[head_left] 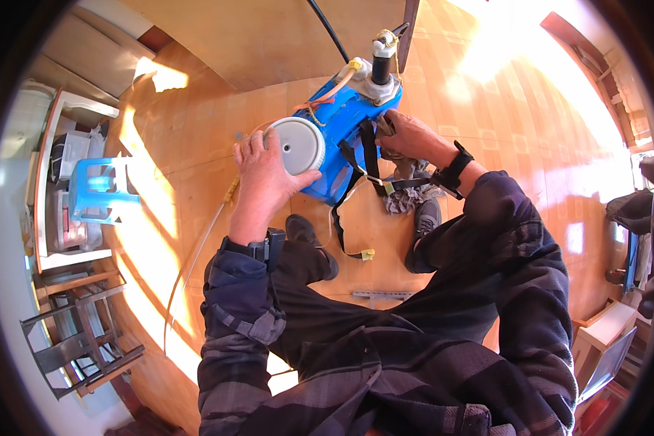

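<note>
A blue backpack sprayer (349, 125) stands on the floor in front of me, its top toward my view. My left hand (260, 168) grips the wide white lid (299, 144) by its rim, thumb on the near side and fingers on the far left side. At the tank's right side my right hand (414, 138) holds a crumpled grey-brown rag (408, 187) that hangs down toward the floor. Part of its fingers is hidden. Black straps (370, 149) with pale buckles drape off the tank beside that hand. A black pump cylinder (381, 69) rises at the far right corner.
A wooden panel (261, 36) stands behind the sprayer. The thin spray wand (196, 251) lies to the left on the tiled floor. Farther left are a blue plastic stool (98, 190) and a dark wooden chair (87, 338). A metal strip (381, 295) lies between my feet.
</note>
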`<action>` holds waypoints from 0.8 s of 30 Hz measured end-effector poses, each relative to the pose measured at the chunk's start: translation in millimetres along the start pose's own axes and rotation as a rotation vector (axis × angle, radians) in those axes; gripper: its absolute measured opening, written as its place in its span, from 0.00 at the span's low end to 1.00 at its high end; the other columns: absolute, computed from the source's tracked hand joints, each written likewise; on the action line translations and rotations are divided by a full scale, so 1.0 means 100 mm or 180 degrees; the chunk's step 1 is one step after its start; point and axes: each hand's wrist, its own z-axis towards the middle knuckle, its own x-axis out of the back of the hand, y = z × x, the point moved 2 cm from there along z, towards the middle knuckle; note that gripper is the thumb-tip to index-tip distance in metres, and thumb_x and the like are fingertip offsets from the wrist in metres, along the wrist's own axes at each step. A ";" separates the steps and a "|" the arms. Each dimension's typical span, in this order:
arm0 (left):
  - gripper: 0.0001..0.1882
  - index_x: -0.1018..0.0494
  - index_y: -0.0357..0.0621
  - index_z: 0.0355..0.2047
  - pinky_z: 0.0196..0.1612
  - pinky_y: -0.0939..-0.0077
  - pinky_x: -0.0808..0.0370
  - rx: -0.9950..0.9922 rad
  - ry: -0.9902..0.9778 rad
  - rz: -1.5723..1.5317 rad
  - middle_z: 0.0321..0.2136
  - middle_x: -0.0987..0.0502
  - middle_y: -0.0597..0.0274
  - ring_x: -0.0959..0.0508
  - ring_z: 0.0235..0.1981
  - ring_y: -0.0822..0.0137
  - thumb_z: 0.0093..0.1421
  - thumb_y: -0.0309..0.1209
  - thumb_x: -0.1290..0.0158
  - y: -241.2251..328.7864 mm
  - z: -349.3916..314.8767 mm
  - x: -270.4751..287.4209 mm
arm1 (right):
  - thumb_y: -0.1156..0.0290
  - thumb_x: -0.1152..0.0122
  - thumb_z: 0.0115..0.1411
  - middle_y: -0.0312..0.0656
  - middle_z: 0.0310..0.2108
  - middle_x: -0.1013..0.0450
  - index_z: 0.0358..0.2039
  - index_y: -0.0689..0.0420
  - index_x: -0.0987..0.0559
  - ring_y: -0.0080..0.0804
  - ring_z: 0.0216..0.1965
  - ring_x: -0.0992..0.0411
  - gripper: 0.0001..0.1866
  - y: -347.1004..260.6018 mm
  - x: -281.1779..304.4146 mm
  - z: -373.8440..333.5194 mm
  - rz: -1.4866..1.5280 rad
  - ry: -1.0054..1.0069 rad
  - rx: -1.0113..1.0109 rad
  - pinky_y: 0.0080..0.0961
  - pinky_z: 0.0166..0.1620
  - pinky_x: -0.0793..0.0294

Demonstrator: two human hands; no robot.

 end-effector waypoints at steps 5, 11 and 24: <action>0.61 0.35 0.35 0.68 0.74 0.45 0.47 -0.0059 0.0117 -0.0045 0.64 0.30 0.42 0.35 0.69 0.45 0.43 0.62 0.25 -0.05 -0.01 -0.02 | 0.44 0.29 0.62 0.56 0.46 0.19 0.56 0.64 0.23 0.48 0.49 0.20 0.36 -0.07 -0.13 0.08 0.0525 -0.0165 -0.0113 0.41 0.54 0.22; 0.70 0.41 0.38 0.74 0.75 0.45 0.49 -0.0057 -0.0212 -0.0447 0.66 0.31 0.40 0.36 0.71 0.43 0.39 0.67 0.26 -0.20 0.04 0.06 | 0.48 0.33 0.71 0.43 0.54 0.21 0.62 0.64 0.25 0.30 0.52 0.23 0.33 -0.18 -0.46 -0.02 0.2911 -0.0959 -0.0342 0.32 0.57 0.23; 0.74 0.45 0.39 0.75 0.76 0.42 0.50 -0.0077 -0.0403 -0.0068 0.56 0.26 0.39 0.30 0.63 0.42 0.36 0.67 0.24 -0.08 -0.06 0.10 | 0.60 0.33 0.63 0.54 0.39 0.19 0.51 0.65 0.24 0.36 0.42 0.18 0.24 -0.37 0.49 -0.09 0.2123 0.0577 0.0255 0.34 0.43 0.20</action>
